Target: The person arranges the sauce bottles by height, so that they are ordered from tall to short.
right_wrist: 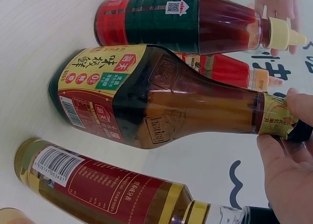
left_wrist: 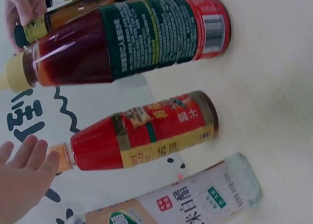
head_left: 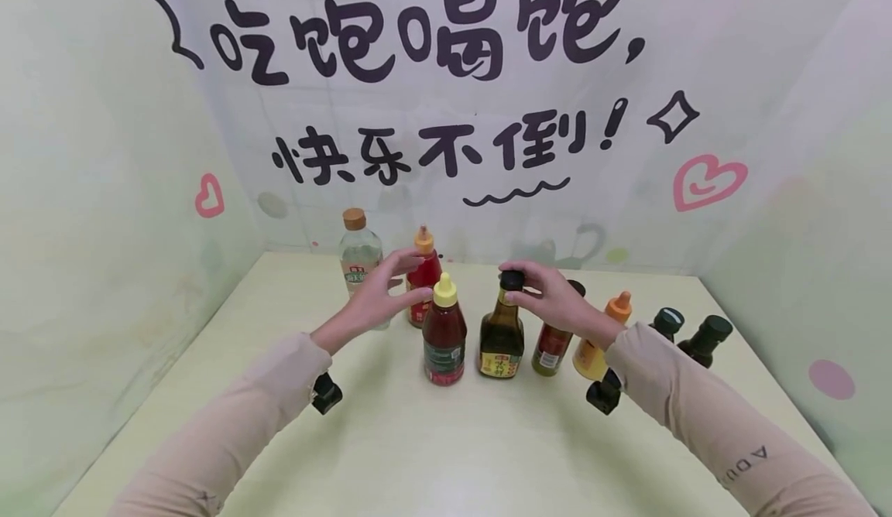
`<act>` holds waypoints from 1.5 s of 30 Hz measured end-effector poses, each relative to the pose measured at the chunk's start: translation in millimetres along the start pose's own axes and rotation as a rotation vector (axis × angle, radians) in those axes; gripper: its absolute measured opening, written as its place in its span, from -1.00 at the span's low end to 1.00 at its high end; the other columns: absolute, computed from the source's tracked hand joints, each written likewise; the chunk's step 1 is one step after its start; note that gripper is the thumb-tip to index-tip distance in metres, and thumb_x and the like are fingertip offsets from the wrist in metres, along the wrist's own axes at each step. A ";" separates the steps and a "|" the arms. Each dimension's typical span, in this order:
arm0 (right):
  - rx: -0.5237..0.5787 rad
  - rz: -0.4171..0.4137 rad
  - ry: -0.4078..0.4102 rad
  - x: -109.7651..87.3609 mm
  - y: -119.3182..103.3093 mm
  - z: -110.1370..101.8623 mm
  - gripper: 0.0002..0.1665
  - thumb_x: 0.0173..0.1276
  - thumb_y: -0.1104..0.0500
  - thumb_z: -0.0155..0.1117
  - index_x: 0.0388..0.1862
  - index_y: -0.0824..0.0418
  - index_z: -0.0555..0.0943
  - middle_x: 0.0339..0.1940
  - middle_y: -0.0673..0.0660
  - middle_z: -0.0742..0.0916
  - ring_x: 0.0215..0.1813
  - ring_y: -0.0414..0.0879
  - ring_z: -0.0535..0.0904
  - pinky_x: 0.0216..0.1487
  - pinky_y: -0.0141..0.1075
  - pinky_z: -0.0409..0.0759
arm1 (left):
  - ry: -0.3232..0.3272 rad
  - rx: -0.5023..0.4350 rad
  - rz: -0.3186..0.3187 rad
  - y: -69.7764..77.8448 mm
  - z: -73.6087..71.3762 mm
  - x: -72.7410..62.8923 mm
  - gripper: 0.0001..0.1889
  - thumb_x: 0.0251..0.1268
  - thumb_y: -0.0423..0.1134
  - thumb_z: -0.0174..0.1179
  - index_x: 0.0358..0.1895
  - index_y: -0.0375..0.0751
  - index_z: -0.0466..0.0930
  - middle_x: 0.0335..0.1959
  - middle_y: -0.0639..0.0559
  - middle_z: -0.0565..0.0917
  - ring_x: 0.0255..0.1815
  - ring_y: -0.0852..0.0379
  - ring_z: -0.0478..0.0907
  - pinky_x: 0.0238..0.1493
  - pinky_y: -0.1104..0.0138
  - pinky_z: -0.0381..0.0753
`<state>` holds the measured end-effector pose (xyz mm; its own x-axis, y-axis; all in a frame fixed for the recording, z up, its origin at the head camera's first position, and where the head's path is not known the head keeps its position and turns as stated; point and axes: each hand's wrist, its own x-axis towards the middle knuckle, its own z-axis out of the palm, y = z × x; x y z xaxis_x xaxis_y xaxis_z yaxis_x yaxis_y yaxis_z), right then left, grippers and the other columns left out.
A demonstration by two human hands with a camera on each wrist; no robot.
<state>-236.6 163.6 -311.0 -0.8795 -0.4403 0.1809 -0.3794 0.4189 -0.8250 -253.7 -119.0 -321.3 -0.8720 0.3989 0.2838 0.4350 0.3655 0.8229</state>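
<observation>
My right hand (head_left: 557,298) pinches the neck and black cap of a soy sauce bottle (head_left: 500,339), which stands upright on the table. The right wrist view shows its yellow and red labels, with thumb and fingers about the neck. My left hand (head_left: 376,292), fingers loosely spread, is beside the orange cap of a red ketchup bottle (left_wrist: 151,131); whether it touches the cap I cannot tell. Near its thumb in the head view is a squeeze bottle of dark red sauce (head_left: 444,339) with a yellow nozzle cap. A clear white vinegar bottle (head_left: 358,258) stands behind the left hand.
Right of the soy sauce stand a red-labelled bottle (head_left: 550,347), a yellow bottle with an orange nozzle (head_left: 591,358), and two dark-capped bottles (head_left: 705,340), partly behind the right forearm. A lettered wall (head_left: 432,231) closes off the table's back (head_left: 446,455).
</observation>
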 end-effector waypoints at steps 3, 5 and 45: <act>-0.005 0.003 0.002 -0.9 0.2 0.0 -0.51 0.23 0.31 0.14 0.16 0.26 0.34 0.14 0.29 0.43 0.17 0.17 0.35 -0.03 -0.09 0.47 | -0.035 -0.035 0.007 0.0 8.9 -0.4 -0.33 0.07 -0.06 0.22 0.25 -0.14 0.18 0.15 -0.09 0.39 0.16 -0.03 0.31 0.12 0.02 0.28; -0.006 0.000 0.003 -1.0 1.1 -0.1 -0.52 0.23 0.31 0.14 0.16 0.26 0.34 0.14 0.30 0.43 0.17 0.18 0.35 -0.04 -0.09 0.47 | -0.055 -0.052 0.016 1.5 14.3 -0.3 -0.35 0.08 -0.07 0.22 0.24 -0.13 0.20 0.13 -0.08 0.40 0.14 -0.03 0.33 0.11 0.03 0.29; -0.037 0.002 0.012 0.6 2.6 -0.4 -0.51 0.22 0.29 0.16 0.15 0.23 0.35 0.12 0.27 0.46 0.12 0.13 0.41 -0.08 -0.13 0.51 | -0.021 -0.064 -0.103 -2.0 40.4 8.7 -0.53 -0.05 -0.13 0.33 0.00 -0.09 0.49 -0.04 0.03 0.52 -0.12 0.07 0.50 -0.14 0.18 0.52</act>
<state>-238.2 164.8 -312.8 -0.8835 -0.4298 0.1863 -0.3882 0.4490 -0.8048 -253.1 -82.3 -340.4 -0.9062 0.3798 0.1859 0.3274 0.3518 0.8770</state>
